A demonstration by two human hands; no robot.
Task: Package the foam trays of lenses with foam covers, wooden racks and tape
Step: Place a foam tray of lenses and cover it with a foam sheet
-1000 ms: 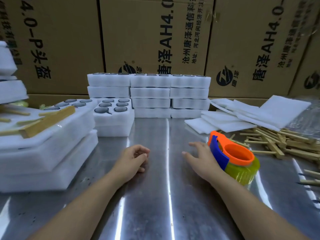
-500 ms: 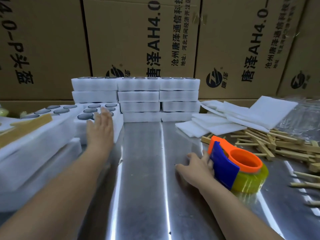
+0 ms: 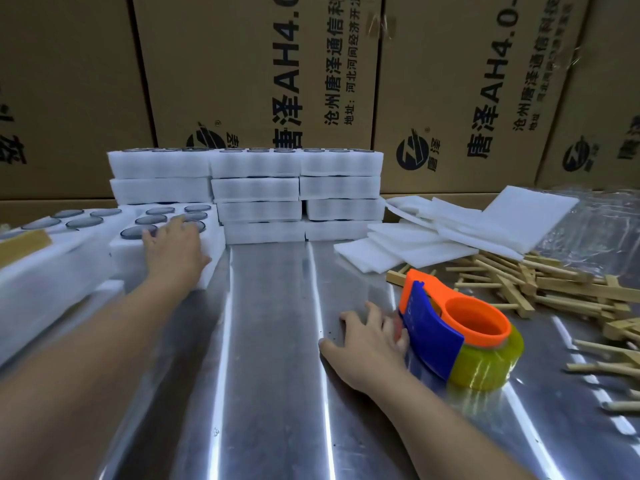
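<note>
left hand [image 3: 173,247] lies flat, fingers straight, on white foam tray of round dark lenses [image 3: 216,251], far left on shiny metal surface [image 3: 277,341] | right hand [image 3: 370,344] spread open on surface, fingertips against orange-and-blue tape dispenser [image 3: 460,334] | thin white foam cover sheets [image 3: 433,237] and pale wooden racks [image 3: 554,285] piled at right
</note>
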